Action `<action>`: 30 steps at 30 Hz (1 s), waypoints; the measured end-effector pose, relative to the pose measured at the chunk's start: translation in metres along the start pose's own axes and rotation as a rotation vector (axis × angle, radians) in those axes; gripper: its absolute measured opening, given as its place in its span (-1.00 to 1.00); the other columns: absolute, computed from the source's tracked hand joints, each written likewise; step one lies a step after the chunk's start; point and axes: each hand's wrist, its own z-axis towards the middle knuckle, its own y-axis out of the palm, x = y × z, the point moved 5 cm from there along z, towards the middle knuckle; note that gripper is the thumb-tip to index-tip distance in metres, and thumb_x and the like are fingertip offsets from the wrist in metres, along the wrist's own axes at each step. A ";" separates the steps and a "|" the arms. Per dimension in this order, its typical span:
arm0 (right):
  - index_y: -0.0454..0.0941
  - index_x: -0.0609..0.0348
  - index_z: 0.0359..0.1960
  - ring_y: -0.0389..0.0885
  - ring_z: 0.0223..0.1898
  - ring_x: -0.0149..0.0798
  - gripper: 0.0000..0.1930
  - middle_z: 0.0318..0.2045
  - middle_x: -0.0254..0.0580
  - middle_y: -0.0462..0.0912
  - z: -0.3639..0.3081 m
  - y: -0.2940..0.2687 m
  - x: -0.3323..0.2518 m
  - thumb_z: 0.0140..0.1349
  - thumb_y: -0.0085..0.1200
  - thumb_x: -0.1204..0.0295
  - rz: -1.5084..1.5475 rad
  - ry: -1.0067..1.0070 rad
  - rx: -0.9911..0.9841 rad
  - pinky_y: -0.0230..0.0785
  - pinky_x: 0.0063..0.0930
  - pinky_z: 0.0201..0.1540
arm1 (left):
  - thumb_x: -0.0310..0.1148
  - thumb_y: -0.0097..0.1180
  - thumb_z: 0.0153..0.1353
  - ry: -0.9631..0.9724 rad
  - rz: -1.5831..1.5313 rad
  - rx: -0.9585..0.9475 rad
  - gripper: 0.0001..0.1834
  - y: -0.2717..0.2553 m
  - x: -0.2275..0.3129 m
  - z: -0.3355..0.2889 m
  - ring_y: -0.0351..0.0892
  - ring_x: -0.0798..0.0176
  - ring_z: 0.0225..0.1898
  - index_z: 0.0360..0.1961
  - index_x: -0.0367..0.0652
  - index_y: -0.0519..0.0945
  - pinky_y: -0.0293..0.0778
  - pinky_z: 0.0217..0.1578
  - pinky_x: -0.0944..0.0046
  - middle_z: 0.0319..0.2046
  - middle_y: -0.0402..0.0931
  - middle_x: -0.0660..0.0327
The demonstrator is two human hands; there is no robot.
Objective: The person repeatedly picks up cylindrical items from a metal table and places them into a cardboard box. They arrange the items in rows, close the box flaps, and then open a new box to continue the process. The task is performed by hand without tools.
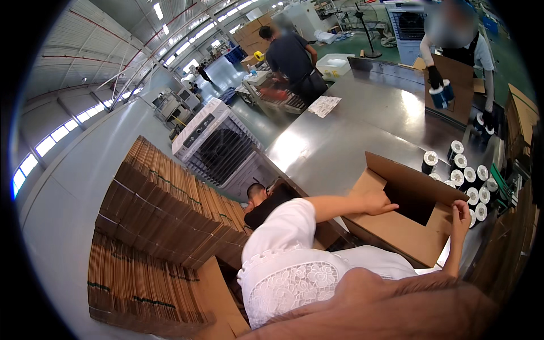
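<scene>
A brown cardboard box point(396, 232) stands in front of me on the metal table, with its far flap raised and its dark inside showing between the other flaps. My left hand point(375, 202) rests on the box's left side flap, fingers stretched toward the opening. At the right end of the box my right hand point(460, 217) pinches the cardboard edge near the raised flap's corner. Just past that hand stand several dark spools with white ends point(471, 174).
The metal table point(345, 133) bears a paper sheet point(324, 106). Across it, a gloved co-worker point(435, 76) holds blue spools beside another box point(453, 85). Stacked flat cartons point(164, 209) and an air cooler point(218, 144) stand left. One person point(272, 201) bends close by; another point(292, 62) stands farther off.
</scene>
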 end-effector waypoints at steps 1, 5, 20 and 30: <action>0.41 0.25 0.01 0.56 -0.21 -0.08 -0.58 -0.19 -0.02 0.58 -0.012 -0.008 -0.003 0.07 0.15 0.50 -0.296 -0.085 0.129 0.39 -0.34 -0.06 | 0.11 -0.09 0.28 -0.001 0.013 0.039 -0.36 0.027 -0.003 0.011 0.51 -0.10 -0.56 -0.69 -0.23 0.58 0.44 -0.46 -0.01 -0.63 0.54 0.01; 0.04 0.16 0.34 0.51 0.01 0.06 -0.17 0.08 0.15 0.45 -0.067 -0.004 -0.017 0.02 0.23 0.50 -0.280 0.204 0.094 0.33 -0.21 0.10 | -0.07 -0.04 0.29 0.316 0.017 0.317 -0.49 0.048 0.044 0.041 0.51 -0.05 -0.57 -0.70 -0.20 0.56 0.42 -0.49 -0.03 -0.65 0.52 0.06; -0.14 0.12 0.42 0.26 0.26 -0.17 -0.05 0.30 -0.03 0.19 -0.060 -0.001 0.004 0.12 0.23 0.19 0.286 0.187 -0.151 0.17 -0.35 0.25 | 0.08 -0.21 0.32 -0.173 0.068 0.194 -0.36 -0.018 0.024 0.037 0.03 -0.10 0.36 0.24 -0.18 0.32 -0.03 0.28 -0.18 0.29 0.18 -0.01; -0.16 0.07 0.43 0.10 0.35 -0.16 -0.19 0.35 -0.09 0.11 -0.056 0.069 0.058 0.33 -0.39 -0.22 0.605 0.419 -0.094 0.01 -0.34 0.34 | 0.03 -0.21 0.34 -0.175 0.105 0.313 -0.32 0.007 -0.038 0.005 -0.21 -0.05 0.44 0.40 -0.03 0.06 -0.31 0.34 -0.25 0.41 -0.07 0.07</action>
